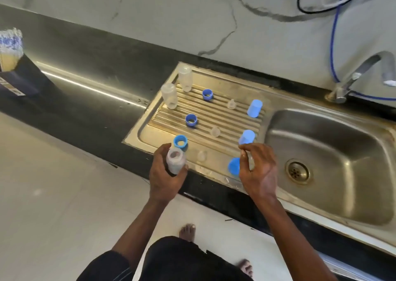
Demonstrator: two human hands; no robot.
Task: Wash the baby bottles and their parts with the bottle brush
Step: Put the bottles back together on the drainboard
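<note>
I hold one clear bottle upright in my left hand, fingers wrapped round its body, left of the basin at the near edge. It looks like light, stiff plastic, likely slick when wet, so mid-body seems the best hold. My right hand hovers nearer the basin, fingers loosely bent over a blue cap; whether it pinches anything I cannot tell. Two more bottles, rings and teats stand left of the basin.
</note>
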